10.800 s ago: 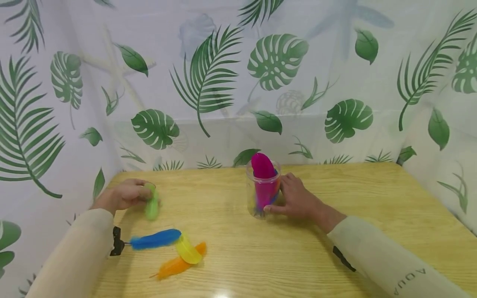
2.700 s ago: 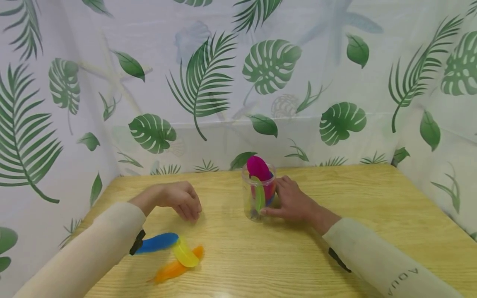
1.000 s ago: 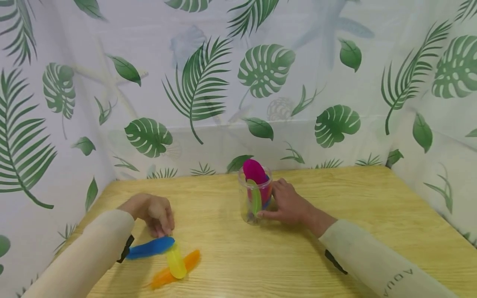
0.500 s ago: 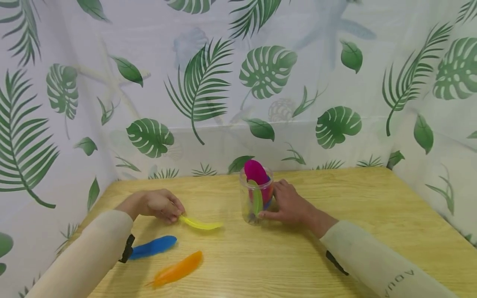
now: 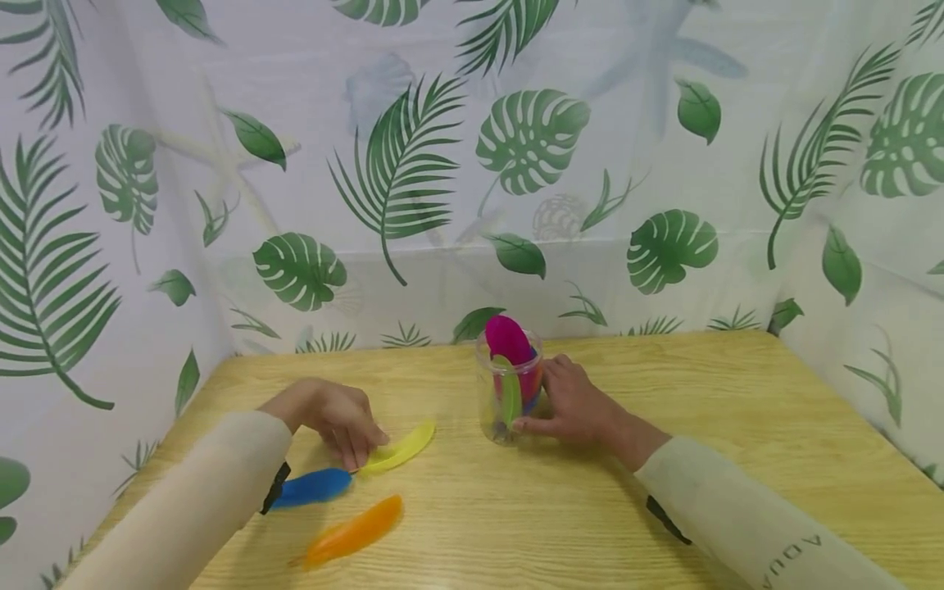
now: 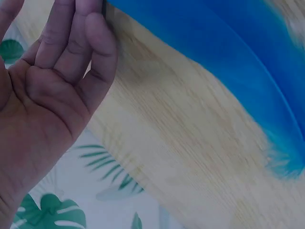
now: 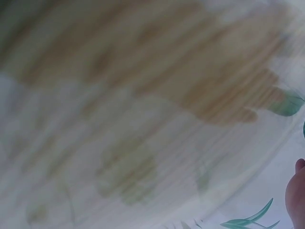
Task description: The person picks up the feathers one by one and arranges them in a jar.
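Note:
My left hand (image 5: 357, 449) pinches the quill end of a yellow feather (image 5: 401, 447), which slants up to the right just above the wooden table (image 5: 737, 426). In the left wrist view my palm (image 6: 43, 95) shows with the fingertips cut off by the frame's top edge. A blue feather (image 5: 310, 487) (image 6: 228, 71) lies right below that hand, and an orange feather (image 5: 356, 531) lies nearer to me. My right hand (image 5: 546, 407) grips a clear plastic jar (image 5: 507, 393) standing at mid-table. A pink feather (image 5: 505, 338) and a green one (image 5: 507, 393) stand in the jar. The right wrist view is blurred.
A leaf-printed curtain (image 5: 442, 164) closes off the back and both sides of the table. The table's right half beyond the jar shows bare wood. My sleeves reach in from the lower left and lower right.
My left hand took the yellow feather off the blue and orange ones, carried it right, and now has it lower, closer to the blue feather. The right hand stays on the jar.

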Demonstrator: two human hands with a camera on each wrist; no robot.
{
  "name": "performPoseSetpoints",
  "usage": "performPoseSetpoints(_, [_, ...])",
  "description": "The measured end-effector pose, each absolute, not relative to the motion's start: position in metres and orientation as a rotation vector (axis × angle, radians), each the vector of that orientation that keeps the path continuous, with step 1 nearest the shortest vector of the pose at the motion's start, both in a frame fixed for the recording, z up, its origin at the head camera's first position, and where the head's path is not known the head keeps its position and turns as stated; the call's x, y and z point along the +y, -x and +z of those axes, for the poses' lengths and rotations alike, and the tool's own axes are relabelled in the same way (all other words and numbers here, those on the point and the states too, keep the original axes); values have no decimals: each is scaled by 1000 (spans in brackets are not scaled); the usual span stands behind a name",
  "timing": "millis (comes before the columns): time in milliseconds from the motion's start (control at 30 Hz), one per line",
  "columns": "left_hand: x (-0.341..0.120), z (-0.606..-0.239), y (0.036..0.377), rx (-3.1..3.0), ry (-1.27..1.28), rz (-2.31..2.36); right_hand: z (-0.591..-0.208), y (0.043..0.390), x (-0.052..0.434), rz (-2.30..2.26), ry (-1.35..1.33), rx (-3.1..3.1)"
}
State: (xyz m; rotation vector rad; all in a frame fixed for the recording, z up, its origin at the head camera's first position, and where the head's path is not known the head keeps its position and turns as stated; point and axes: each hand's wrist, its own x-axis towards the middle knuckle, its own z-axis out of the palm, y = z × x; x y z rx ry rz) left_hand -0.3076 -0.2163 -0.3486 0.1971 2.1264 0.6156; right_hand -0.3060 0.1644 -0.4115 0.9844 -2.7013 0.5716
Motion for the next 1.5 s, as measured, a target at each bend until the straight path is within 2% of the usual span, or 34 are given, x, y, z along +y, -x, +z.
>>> performPoseSetpoints(300, [-194, -353, 299, 2193, -213, 575, -411, 307, 163, 546, -982, -2701])
performPoseSetpoints(733, [-196, -348, 301, 2121, -231, 611, -410, 306, 165, 542, -976, -2696])
performPoseSetpoints(1033, [-203, -352, 305, 2049, -231, 991, -411, 307, 165, 558, -979, -2709])
performPoseSetpoints(1300, [-206, -359, 308, 2061, -86, 1111, -410, 306, 163, 540, -977, -2711])
performPoseSetpoints(1500, [-205, -359, 309, 2009, -182, 1162, -409, 305, 162, 540, -980, -2718])
